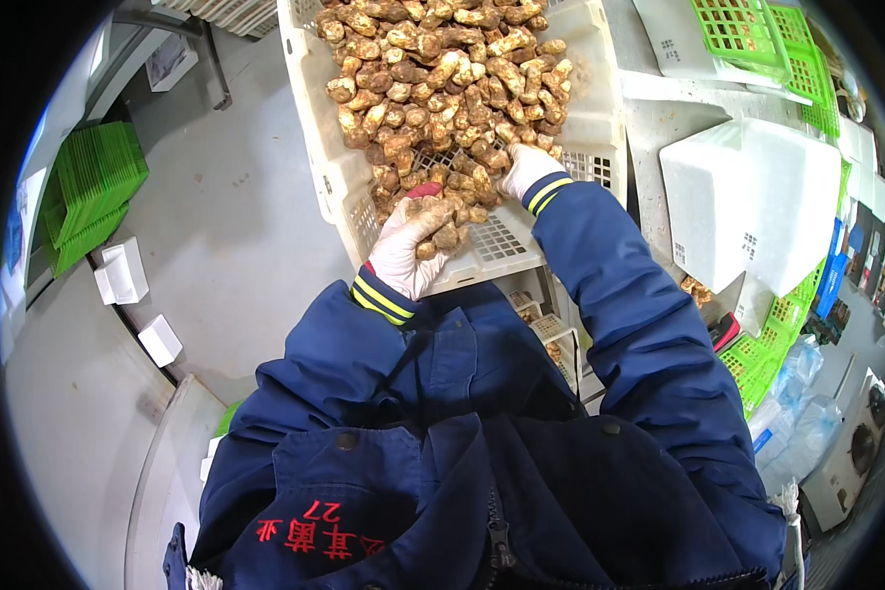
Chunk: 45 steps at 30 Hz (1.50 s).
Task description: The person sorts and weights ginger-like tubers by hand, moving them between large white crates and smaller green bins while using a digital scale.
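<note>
A heap of stubby brown and cream mushrooms [442,69] fills the far part of a white plastic crate [497,246] with a grid floor. My left hand [400,248], in a pale glove, is closed around several mushrooms [441,224] above the crate's near left part. A red patch [424,190] shows at its fingers; I cannot tell what it is. Also gloved, my right hand [527,169] reaches to the heap's near right edge. Its fingers are curled in against the mushrooms there, and their tips are hidden.
White foam boxes [703,187] and green crates [742,34] stand along the right side. Stacked green crates [93,187] are at the left, with small white boxes [121,272] on the grey floor [211,187]. Below the crate's right side is a white rack [551,329].
</note>
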Each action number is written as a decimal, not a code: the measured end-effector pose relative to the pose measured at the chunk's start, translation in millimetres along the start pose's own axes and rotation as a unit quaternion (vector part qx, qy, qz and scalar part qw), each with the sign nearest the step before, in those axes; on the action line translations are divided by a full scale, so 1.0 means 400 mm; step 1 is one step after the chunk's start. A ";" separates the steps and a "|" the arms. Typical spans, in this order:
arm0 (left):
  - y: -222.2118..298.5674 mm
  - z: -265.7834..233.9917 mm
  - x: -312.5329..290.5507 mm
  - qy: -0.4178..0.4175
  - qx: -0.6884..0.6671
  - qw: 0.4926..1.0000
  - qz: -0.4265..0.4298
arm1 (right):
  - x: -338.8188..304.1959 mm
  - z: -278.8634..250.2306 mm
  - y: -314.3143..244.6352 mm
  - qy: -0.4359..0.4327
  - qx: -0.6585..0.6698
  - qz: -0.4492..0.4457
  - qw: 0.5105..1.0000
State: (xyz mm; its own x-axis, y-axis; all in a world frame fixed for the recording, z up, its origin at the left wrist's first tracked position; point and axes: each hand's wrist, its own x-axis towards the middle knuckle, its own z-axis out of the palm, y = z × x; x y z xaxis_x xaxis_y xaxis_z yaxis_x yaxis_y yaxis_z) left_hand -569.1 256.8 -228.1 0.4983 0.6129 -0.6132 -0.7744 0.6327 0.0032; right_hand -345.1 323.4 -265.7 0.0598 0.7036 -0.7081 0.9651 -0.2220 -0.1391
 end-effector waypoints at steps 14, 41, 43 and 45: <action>0.006 0.043 -0.005 -0.008 -0.043 0.999 -0.019 | -0.063 -0.055 0.115 0.056 0.466 -0.061 0.881; 0.002 0.019 0.012 -0.049 -0.010 0.997 -0.065 | -0.130 -0.053 0.064 -0.119 0.693 -0.108 0.702; -0.001 0.020 0.008 -0.056 0.004 0.997 -0.059 | -0.176 -0.073 0.013 -0.059 0.614 -0.126 0.777; -0.004 0.020 0.017 -0.057 0.014 0.996 -0.061 | -0.205 -0.084 -0.011 -0.007 0.607 -0.102 0.788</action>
State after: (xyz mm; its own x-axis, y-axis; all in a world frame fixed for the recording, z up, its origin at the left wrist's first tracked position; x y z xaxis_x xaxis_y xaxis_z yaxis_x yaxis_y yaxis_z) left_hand -561.3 263.7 -225.9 0.6303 0.5790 -0.5172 -0.6948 0.7179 -0.0430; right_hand -345.6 289.5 -183.9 -0.0759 0.8032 -0.5909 -0.0020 -0.5927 -0.8054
